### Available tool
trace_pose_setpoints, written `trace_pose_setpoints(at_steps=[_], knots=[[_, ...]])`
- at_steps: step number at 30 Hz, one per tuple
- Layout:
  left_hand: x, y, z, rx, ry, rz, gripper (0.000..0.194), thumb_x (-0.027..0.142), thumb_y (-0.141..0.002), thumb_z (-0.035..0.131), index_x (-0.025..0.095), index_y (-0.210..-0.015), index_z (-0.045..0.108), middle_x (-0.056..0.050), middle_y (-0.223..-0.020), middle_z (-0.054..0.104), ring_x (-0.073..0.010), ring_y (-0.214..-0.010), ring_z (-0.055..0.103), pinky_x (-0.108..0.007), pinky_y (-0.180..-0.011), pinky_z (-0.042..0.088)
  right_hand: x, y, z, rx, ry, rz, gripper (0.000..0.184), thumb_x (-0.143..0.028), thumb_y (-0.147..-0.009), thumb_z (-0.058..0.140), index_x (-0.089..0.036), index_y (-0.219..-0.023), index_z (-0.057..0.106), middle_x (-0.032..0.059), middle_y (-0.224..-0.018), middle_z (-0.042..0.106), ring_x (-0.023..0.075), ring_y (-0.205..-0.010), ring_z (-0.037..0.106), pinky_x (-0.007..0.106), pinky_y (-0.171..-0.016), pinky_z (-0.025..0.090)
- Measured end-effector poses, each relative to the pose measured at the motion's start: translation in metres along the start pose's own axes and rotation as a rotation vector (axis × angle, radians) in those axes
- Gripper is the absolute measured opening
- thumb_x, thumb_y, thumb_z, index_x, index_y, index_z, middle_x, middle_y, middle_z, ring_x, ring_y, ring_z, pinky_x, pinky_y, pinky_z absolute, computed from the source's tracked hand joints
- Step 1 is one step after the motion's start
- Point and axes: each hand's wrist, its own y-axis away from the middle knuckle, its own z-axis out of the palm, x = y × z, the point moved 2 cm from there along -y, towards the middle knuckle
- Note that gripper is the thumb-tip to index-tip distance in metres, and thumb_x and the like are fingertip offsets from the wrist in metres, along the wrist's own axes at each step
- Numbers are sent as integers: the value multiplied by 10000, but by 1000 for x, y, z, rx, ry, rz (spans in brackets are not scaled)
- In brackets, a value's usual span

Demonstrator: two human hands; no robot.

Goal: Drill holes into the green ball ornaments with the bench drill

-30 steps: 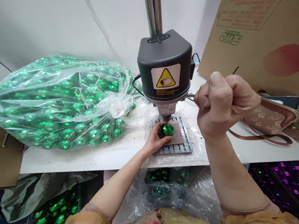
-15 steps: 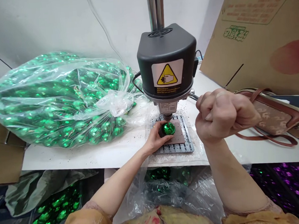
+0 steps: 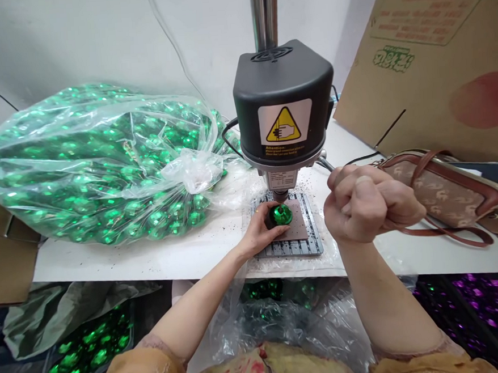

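Observation:
A shiny green faceted ball (image 3: pixel 283 214) stands on a flat brownish board (image 3: pixel 297 228) beneath the chuck (image 3: pixel 280 196) of a black bench drill press (image 3: pixel 285 87). My left hand (image 3: pixel 260 231) grips this ball from the left, thumb in front and fingers behind. The drill bit meets the top of the ball; how deep it sits cannot be made out. To the right of the machine, my right hand (image 3: pixel 363 204) is closed in a fist around the end of the press's lever (image 3: pixel 325 162). Its grip hides the lever's tip.
A big clear bag of green balls (image 3: pixel 103 168) lies on the left of the white table (image 3: pixel 186 265). At right are a brown-trimmed handbag (image 3: pixel 440 187) and a cardboard box (image 3: pixel 429 83). Below the table edge sit green balls (image 3: pixel 92 345) and purple balls (image 3: pixel 479 301). Dark shavings surround the slotted base (image 3: pixel 317 244).
My right hand has moved down a little with the lever. My left hand and the ball stay in place. The view has shifted slightly.

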Motion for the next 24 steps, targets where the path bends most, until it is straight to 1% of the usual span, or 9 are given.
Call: trace_pose_setpoints(at_steps=[6, 12, 14, 17, 18, 19, 22, 24], knots=[[-3, 0, 2, 9, 14, 5, 551, 399, -780, 829, 210, -1218, 554, -102, -1289, 632, -293, -1220, 589, -446, -1070, 458, 1, 3, -3, -23, -30, -36, 396, -113, -833, 517, -170, -588, 212, -64, -507, 278, 12, -428, 242, 217, -423, 261], [-3, 0, 2, 31, 23, 2, 550, 394, -768, 838, 220, -1213, 565, -91, -1237, 636, -292, -1184, 593, -450, -1054, 466, 3, 17, -10, -43, -41, -83, 422, -55, -781, 532, -176, -574, 184, -58, -513, 273, 19, -438, 267, 241, -439, 271], [-3, 0, 2, 31, 19, 6, 557, 386, -763, 842, 223, -1218, 565, -92, -1240, 636, -295, -1192, 591, -457, -1061, 463, 1, 16, -8, -24, -23, -62, 435, -61, -796, 532, -173, -569, 179, -59, -504, 272, 18, -430, 275, 241, -436, 274], [-5, 0, 4, 37, 40, 1, 564, 375, -760, 842, 216, -1220, 557, -104, -1259, 635, -303, -1209, 590, -468, -1072, 462, -5, -1, 2, 73, 48, 53, 469, -110, -843, 551, -176, -569, 176, -68, -481, 225, 10, -402, 273, 227, -418, 248], [-6, -1, 5, 42, 51, -4, 568, 374, -757, 842, 213, -1220, 555, -108, -1259, 638, -303, -1204, 596, -468, -1067, 467, -6, -10, 7, 107, 67, 117, 481, -136, -857, 557, -181, -562, 181, -69, -475, 215, 8, -396, 269, 224, -411, 226], [-6, -1, 6, 53, 61, -8, 573, 375, -752, 844, 210, -1218, 554, -110, -1254, 641, -300, -1193, 606, -465, -1056, 477, -6, -19, 12, 119, 92, 212, 475, -162, -870, 559, -186, -549, 211, -70, -466, 227, 11, -396, 288, 225, -413, 226], [1, 1, 6, 139, 14, -10, 580, 385, -736, 851, 206, -1211, 569, -106, -1217, 654, -287, -1141, 631, -443, -1004, 507, -6, -45, 24, 119, 129, 390, 427, -184, -860, 594, -190, -533, 320, -76, -447, 319, 14, -410, 321, 224, -432, 223], [11, 11, 3, 229, -103, 16, 543, 403, -747, 841, 211, -1187, 589, -96, -1179, 663, -281, -1113, 638, -431, -976, 512, -3, -54, 27, 101, 114, 445, 419, -203, -849, 616, -194, -535, 339, -79, -447, 339, 12, -413, 302, 228, -439, 217]])
